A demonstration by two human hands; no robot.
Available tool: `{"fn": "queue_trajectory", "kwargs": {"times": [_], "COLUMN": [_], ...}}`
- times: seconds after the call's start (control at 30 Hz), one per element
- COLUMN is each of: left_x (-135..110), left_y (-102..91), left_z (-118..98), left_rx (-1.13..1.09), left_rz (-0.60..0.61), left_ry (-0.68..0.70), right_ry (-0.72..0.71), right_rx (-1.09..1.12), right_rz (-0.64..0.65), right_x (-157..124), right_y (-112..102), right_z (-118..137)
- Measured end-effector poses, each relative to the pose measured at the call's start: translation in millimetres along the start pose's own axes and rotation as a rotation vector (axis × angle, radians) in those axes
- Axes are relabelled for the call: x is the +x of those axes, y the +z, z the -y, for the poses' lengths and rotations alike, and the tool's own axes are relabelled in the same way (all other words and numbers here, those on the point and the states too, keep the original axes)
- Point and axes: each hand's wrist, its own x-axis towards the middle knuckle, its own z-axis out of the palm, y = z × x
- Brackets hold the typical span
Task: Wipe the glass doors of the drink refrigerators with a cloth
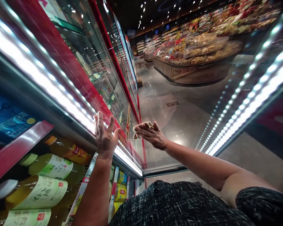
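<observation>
My right hand holds a folded beige cloth under its fingers. The cloth appears pressed to the clear glass pane of a cooler door. My left hand is raised with fingers spread and nothing in it. It lies beside the bright light strip and the red frame on the left; whether it touches them I cannot tell.
Bottled drinks line the cooler shelves at lower left, behind a red shelf edge. Yellow packs stand lower down. Another light strip runs at right. Past the glass, a wooden display stand holds many goods.
</observation>
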Motion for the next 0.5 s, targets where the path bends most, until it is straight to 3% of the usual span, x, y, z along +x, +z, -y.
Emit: {"fn": "queue_trajectory", "kwargs": {"times": [0.17, 0.33, 0.5], "left_x": [-4.4, -5.0, -0.5], "left_y": [4.1, 12.8, 21.8], "left_z": [-12.6, -28.0, -38.9], "left_rx": [0.001, -0.058, -0.069], "left_rz": [0.061, 0.215, 0.302], "left_ry": [-0.023, -0.192, -0.294], "right_ry": [-0.047, 0.063, 0.059], "right_rx": [-0.028, -0.113, -0.101], "right_rz": [0.013, -0.078, -0.044], "right_x": [-21.9, -19.4, -67.0], "right_y": [4.4, -9.0, -8.6], "right_z": [-6.8, -27.5, -38.9]}}
